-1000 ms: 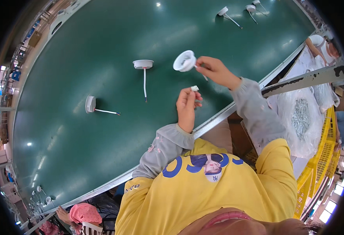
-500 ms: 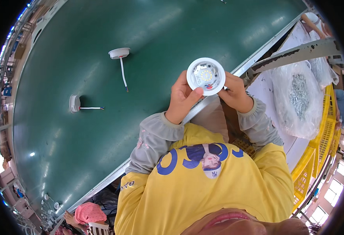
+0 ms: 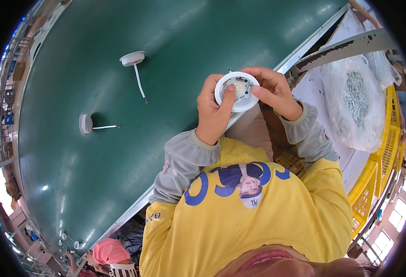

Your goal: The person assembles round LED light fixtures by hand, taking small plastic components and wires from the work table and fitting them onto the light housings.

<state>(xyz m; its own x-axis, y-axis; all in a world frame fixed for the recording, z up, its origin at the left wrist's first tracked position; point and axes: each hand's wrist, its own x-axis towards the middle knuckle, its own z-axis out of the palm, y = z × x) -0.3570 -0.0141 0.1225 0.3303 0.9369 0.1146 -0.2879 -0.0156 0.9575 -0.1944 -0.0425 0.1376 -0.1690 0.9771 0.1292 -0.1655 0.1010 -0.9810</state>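
Above the table's metal edge, both of my hands hold a round white LED lamp [image 3: 242, 88] with its face up. A ring of small yellow LEDs shows on the circuit board inside the white rim. My left hand [image 3: 208, 105] closes around the left side, its thumb pressed onto the board. The right hand [image 3: 280, 94] grips the opposite side, thumb at the rim and fingers curled over the far edge. A short wire end pokes out beyond that edge. Whether a cover lies over the board I cannot tell.
Two similar white lamps, one farther off [image 3: 132, 58] and one at left [image 3: 86, 123], lie on the green table [image 3: 143, 152], wires out. At right, a clear bag of small metallic pieces [image 3: 356, 99] lies near yellow crates [image 3: 382, 154]. A person in pink headwear [image 3: 110, 251] sits lower left.
The lamp has shifted slightly left and tilted. My left thumb has moved from the rim onto the board, and my right hand has come up over the far rim.
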